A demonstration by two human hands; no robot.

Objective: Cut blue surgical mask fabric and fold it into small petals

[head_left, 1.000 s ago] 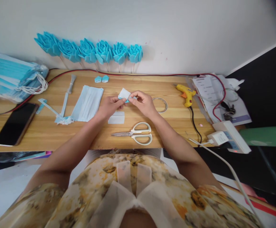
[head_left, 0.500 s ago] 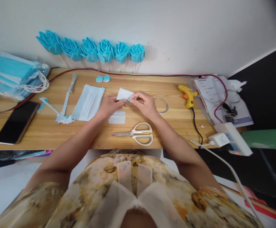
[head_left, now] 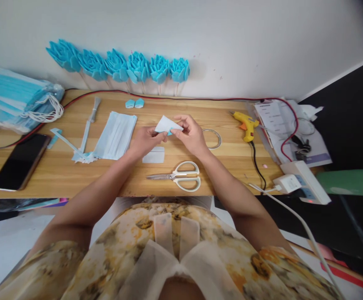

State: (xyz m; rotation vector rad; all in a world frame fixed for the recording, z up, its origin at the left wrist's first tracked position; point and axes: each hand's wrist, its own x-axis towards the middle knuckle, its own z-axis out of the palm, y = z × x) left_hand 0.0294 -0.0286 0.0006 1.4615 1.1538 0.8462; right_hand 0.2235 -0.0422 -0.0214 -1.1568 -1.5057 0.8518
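Observation:
Between my two hands is a small piece of mask fabric (head_left: 166, 124), white on top with a blue folded edge at the bottom. My left hand (head_left: 147, 139) pinches its left side, thumb on top. My right hand (head_left: 191, 134) pinches the right side between thumb and fingers. Below them a pale rectangular fabric piece (head_left: 154, 154) lies flat on the wooden table (head_left: 131, 183). White-handled scissors (head_left: 181, 176) rest closer to me, blades pointing left. Left of my hands lies a stack of pale blue mask sheets (head_left: 115, 135).
Several blue fabric flowers (head_left: 138, 67) on sticks lean against the wall. Two small folded blue pieces (head_left: 134, 103) lie behind my hands. A tape roll (head_left: 212, 138), a yellow glue gun (head_left: 245, 124) and a power strip (head_left: 306, 183) are at right; a phone (head_left: 21, 162) and packed masks (head_left: 19, 98) at left.
The fabric piece has been turned in my fingers, and more of its blue folded edge shows. My right hand's fingers have shifted up along its right side.

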